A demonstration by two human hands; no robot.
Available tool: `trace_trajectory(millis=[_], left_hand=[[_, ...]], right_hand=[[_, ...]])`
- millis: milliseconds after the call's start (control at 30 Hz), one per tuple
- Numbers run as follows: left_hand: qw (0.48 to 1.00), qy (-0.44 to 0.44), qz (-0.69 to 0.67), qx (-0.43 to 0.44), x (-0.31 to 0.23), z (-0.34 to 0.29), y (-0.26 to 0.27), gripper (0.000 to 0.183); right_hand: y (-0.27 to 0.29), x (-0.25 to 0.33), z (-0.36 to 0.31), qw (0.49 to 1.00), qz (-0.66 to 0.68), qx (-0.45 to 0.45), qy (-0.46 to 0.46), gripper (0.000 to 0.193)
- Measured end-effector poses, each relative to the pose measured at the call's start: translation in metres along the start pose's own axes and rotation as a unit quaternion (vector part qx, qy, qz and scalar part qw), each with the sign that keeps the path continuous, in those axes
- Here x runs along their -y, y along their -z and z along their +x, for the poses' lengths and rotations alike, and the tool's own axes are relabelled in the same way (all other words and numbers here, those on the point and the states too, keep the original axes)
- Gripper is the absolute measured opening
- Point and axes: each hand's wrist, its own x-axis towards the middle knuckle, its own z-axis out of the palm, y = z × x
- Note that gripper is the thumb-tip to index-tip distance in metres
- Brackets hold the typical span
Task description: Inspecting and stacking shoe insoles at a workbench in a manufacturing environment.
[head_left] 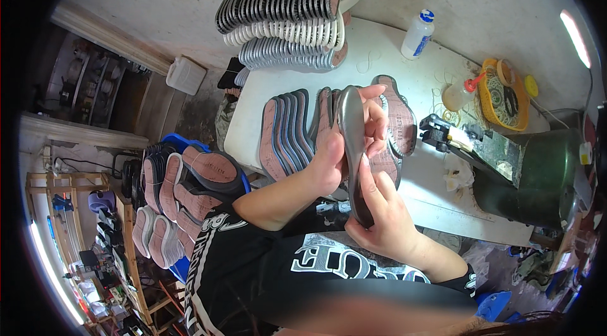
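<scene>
Both hands hold a glossy dark grey shoe sole [351, 122] edge-on above the table, its long side running toward me. My left hand [328, 162] wraps round its upper part, with fingers showing on the far right side. Lower down, my right hand [389, 213] grips the same sole, a fingertip pressed against its edge. Behind my left wrist, a row of soles with pinkish insoles [284, 130] leans together on the table. More soles [401, 118] lie to the right of the held one, partly covered by my fingers.
Bundled black, white and grey soles [284, 1] are stacked at the back of the white table [379, 51]. A white bottle [418, 34], a yellow basket [504, 96] and a green machine [537, 178] stand to the right. A blue bin [190, 143] of soles is at left.
</scene>
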Motion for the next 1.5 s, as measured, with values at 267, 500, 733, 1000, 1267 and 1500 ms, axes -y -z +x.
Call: trace_trajectory(millis=[267,500,733,1000,1267,1500], left_hand=[[0.999,0.03,0.006,0.01,0.002,0.001,-0.002,0.091],[0.989,0.063,0.126,-0.036,-0.003,-0.006,0.005,0.071],[0.594,0.257,0.689,-0.326,0.002,-0.091,0.189,0.069],[0.686,0.335,0.539,-0.356,-0.015,-0.124,0.221,0.076],[0.696,0.3,0.569,-0.318,-0.071,-0.091,0.167,0.076],[0.912,0.14,0.365,-0.124,-0.038,-0.006,0.009,0.069]], right_hand=[[0.002,-0.003,-0.004,0.999,0.03,-0.013,0.005,0.088],[0.008,-0.009,-0.004,0.993,0.115,-0.011,-0.001,0.077],[-0.009,-0.075,0.015,0.98,-0.14,-0.094,-0.104,0.062],[0.009,-0.067,-0.007,0.992,-0.019,-0.108,-0.065,0.043],[0.025,-0.069,-0.062,0.963,0.196,-0.112,-0.149,0.022],[0.019,-0.045,-0.031,0.929,0.333,-0.134,-0.089,0.042]])
